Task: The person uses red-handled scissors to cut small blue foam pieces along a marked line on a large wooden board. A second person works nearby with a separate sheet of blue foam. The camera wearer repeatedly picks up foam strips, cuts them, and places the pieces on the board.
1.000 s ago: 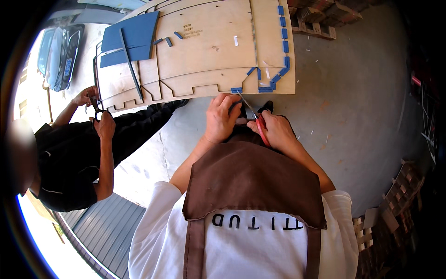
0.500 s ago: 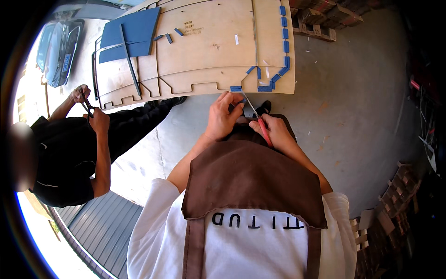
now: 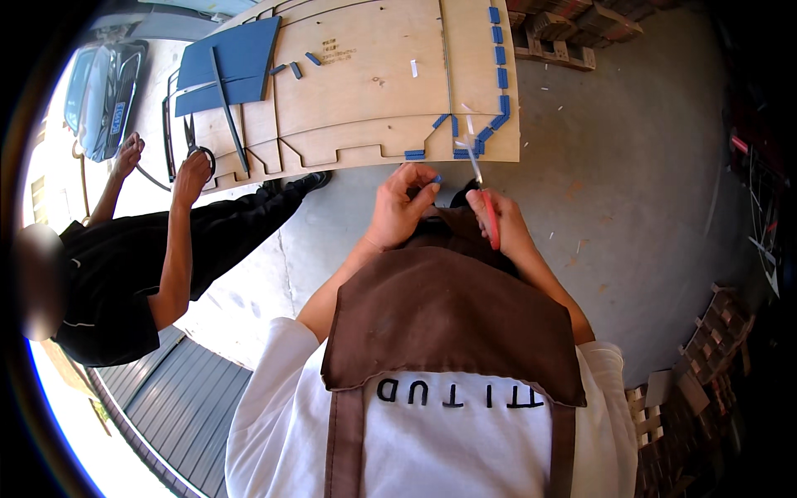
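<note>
My left hand (image 3: 398,203) is closed in a pinch, with a small blue foam strip (image 3: 437,179) showing at its fingertips. My right hand (image 3: 504,218) grips red-handled scissors (image 3: 494,224), whose metal blades point up toward the near right corner of a plywood die board (image 3: 357,100). The blades are apart from the strip in my left hand. Along the board's right edge runs a row of blue foam pieces (image 3: 501,56), bending inward at the near corner. Another blue piece (image 3: 414,155) lies at the front edge, just beyond my left hand.
A blue foam sheet (image 3: 237,54) with a dark strip across it lies on the board's left part. A co-worker at the left holds black-handled scissors (image 3: 199,153) and a thin dark strip (image 3: 151,176). Wooden pallets (image 3: 554,51) stand beyond the board's right side.
My right hand and scissors have moved right and up, away from my left hand. The blue piece shows more at my left fingertips. The co-worker's hands have come apart, scissors nearer the board.
</note>
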The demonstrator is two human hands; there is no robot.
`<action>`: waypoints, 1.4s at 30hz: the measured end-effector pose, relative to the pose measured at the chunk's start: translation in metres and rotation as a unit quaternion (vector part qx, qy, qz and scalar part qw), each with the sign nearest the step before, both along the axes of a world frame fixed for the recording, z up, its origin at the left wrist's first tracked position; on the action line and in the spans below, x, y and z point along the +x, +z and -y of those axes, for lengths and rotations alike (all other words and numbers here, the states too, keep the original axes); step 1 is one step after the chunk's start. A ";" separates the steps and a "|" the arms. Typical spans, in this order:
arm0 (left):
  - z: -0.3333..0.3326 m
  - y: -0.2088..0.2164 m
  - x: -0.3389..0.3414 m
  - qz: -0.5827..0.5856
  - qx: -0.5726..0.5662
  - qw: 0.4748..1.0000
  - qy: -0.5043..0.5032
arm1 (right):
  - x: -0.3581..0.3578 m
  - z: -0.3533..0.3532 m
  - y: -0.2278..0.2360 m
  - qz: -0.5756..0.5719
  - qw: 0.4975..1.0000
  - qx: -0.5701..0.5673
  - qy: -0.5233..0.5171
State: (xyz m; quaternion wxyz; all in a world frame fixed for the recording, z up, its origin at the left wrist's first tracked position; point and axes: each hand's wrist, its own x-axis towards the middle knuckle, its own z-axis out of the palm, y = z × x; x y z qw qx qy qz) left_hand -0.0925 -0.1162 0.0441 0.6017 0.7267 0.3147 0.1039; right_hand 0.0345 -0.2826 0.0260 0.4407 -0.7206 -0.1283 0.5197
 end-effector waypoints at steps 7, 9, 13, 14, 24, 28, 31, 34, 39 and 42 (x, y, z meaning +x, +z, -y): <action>-0.006 -0.006 0.005 0.027 -0.520 0.837 0.167 | 0.011 -0.011 0.007 0.107 0.988 0.081 -0.076; -0.003 -0.009 0.009 0.048 -0.557 0.812 0.166 | 0.003 -0.025 0.015 0.106 0.979 0.148 -0.094; -0.001 -0.018 0.018 0.015 -0.381 0.913 0.145 | 0.004 -0.026 -0.001 0.108 0.978 0.155 -0.090; -0.007 -0.029 0.024 0.007 -0.264 0.957 0.119 | 0.007 -0.022 -0.010 0.119 0.981 0.121 -0.097; -0.030 -0.069 0.072 -0.074 0.234 0.969 0.004 | 0.060 -0.007 -0.064 0.376 0.912 -0.092 -0.135; -0.025 -0.077 0.077 -0.099 0.300 0.949 0.001 | 0.073 -0.006 -0.067 0.325 0.932 -0.139 -0.086; -0.026 -0.082 0.080 -0.105 0.337 0.935 0.012 | 0.074 -0.004 -0.067 0.320 0.935 -0.129 -0.086; -0.026 -0.083 0.082 -0.110 0.340 0.934 0.018 | 0.075 -0.004 -0.067 0.329 0.933 -0.119 -0.086; -0.025 -0.086 0.085 -0.102 0.342 0.934 0.017 | 0.075 -0.005 -0.066 0.316 0.937 -0.114 -0.093; -0.024 -0.088 0.086 -0.095 0.340 0.935 0.023 | 0.075 -0.005 -0.065 0.322 0.935 -0.115 -0.090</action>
